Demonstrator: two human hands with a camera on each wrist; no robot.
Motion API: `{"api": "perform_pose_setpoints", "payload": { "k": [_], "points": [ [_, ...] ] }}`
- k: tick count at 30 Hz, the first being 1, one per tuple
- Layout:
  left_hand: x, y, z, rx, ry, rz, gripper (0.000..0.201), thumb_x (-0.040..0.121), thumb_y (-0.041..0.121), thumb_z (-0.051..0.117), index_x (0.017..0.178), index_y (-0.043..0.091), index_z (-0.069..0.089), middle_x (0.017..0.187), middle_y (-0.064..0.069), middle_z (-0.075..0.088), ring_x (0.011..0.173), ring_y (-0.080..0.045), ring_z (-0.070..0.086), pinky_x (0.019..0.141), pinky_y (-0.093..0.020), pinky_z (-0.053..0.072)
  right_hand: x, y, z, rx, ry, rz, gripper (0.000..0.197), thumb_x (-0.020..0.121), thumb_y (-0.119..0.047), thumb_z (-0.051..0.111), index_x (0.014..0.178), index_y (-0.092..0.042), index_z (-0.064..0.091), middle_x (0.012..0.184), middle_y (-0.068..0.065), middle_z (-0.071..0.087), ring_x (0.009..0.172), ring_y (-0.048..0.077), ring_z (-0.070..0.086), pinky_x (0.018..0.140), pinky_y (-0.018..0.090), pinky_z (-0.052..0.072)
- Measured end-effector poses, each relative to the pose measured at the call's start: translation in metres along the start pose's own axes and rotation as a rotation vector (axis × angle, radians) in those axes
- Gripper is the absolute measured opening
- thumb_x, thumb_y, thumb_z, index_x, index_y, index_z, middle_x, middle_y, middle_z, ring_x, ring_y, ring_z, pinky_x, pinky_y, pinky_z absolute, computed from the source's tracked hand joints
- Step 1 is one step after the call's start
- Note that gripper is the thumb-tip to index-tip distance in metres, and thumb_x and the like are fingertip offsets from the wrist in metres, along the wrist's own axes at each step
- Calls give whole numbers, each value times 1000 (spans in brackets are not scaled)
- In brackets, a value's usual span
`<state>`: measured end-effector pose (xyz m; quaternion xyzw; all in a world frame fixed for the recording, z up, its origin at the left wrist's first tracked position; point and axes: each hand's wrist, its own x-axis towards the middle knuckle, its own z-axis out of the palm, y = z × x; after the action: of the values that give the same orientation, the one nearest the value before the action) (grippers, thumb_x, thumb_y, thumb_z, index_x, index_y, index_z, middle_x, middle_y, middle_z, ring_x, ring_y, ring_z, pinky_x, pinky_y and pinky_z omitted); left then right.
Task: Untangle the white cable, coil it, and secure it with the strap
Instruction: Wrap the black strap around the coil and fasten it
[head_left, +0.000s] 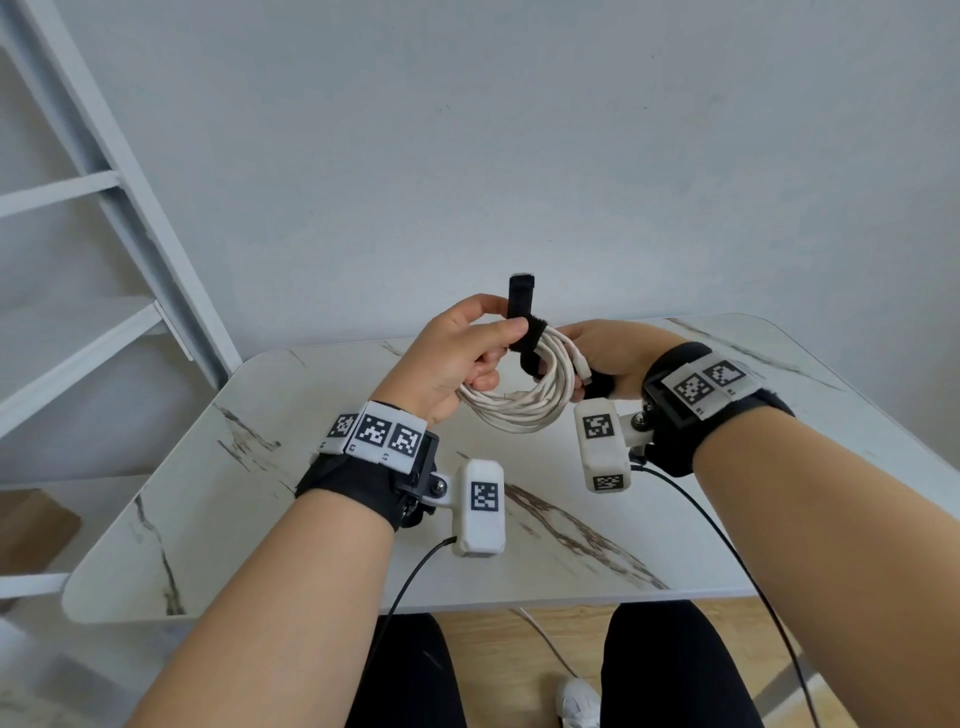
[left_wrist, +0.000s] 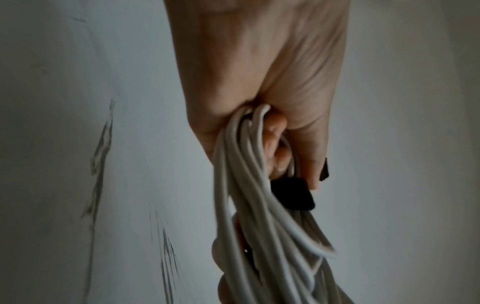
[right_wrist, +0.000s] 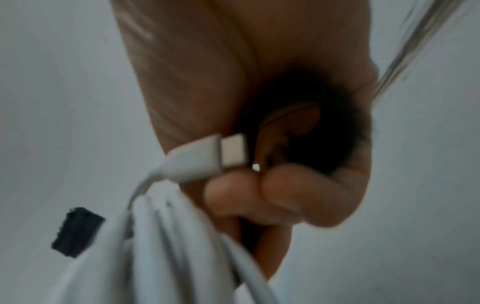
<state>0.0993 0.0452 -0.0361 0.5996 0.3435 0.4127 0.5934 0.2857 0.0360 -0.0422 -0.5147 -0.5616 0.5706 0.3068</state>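
Note:
The white cable (head_left: 519, 408) is wound into a coil and held in the air above the marble table (head_left: 260, 467). A black strap (head_left: 521, 299) loops round the coil's top, and its free end stands upright. My left hand (head_left: 496, 338) pinches the strap at the coil, with its lower fingers through the loops. In the left wrist view my left hand (left_wrist: 280, 144) is curled round the cable (left_wrist: 241, 185) beside the strap (left_wrist: 291, 195). My right hand (head_left: 589, 358) grips the coil's right side. In the right wrist view the plug (right_wrist: 207, 158) juts out above its curled fingers (right_wrist: 259, 191), with the cable (right_wrist: 182, 236) and strap (right_wrist: 75, 232) below.
A white ladder-like frame (head_left: 104, 182) stands at the left against the wall. The table's near edge (head_left: 467, 603) lies just ahead of my legs. Black camera leads (head_left: 727, 545) hang from both wrists.

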Motion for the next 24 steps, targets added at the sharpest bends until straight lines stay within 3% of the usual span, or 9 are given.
{"api": "perform_pose_setpoints", "payload": {
  "k": [4, 9, 13, 16, 19, 21, 24],
  "points": [
    [1, 0, 2, 153, 18, 88, 5, 90, 16, 65, 95, 15, 64, 59, -6, 48, 37, -9, 30, 43, -23, 32, 5, 8, 0, 84, -25, -5, 49, 95, 5, 45, 56, -16, 64, 50, 0, 52, 39, 10, 40, 40, 20, 34],
    [4, -3, 4, 333, 93, 170, 3, 89, 25, 66, 91, 22, 65, 68, 2, 49, 42, -8, 39, 52, -30, 40, 8, 12, -2, 147, -2, -1, 42, 95, 2, 47, 59, -13, 63, 54, 1, 51, 40, 11, 38, 40, 21, 32],
    [6, -4, 4, 354, 106, 157, 9, 90, 26, 64, 94, 18, 64, 78, 4, 57, 42, -10, 40, 54, -30, 41, 8, 12, -3, 183, -2, 2, 37, 93, 3, 45, 61, -10, 57, 59, 5, 44, 41, 11, 36, 39, 21, 32],
    [6, -3, 5, 308, 91, 151, 6, 90, 23, 65, 91, 18, 63, 70, 7, 61, 40, -11, 37, 52, -29, 39, 5, 8, 0, 143, -26, 1, 32, 93, 3, 46, 64, -10, 50, 62, 6, 41, 43, 11, 35, 39, 19, 30],
    [6, -3, 6, 302, 79, 138, 6, 90, 23, 65, 91, 17, 62, 54, 11, 56, 40, -12, 36, 52, -28, 39, 5, 8, 1, 127, -24, 40, 24, 93, -3, 52, 71, -10, 52, 70, 8, 47, 48, 12, 41, 40, 18, 33],
    [6, -3, 7, 282, 72, 134, 5, 91, 22, 64, 90, 18, 62, 51, 10, 51, 40, -12, 34, 51, -28, 38, 3, 7, 4, 146, -33, 70, 18, 92, -6, 57, 74, -10, 56, 76, 9, 52, 56, 14, 47, 45, 20, 39],
    [5, -3, 10, 258, 73, 127, 5, 91, 21, 64, 89, 18, 62, 46, 11, 44, 41, -12, 31, 49, -28, 38, -1, 8, 8, 221, 44, 109, 8, 93, -12, 60, 86, -9, 63, 83, 5, 62, 77, 19, 57, 72, 32, 49]
  ]
}}
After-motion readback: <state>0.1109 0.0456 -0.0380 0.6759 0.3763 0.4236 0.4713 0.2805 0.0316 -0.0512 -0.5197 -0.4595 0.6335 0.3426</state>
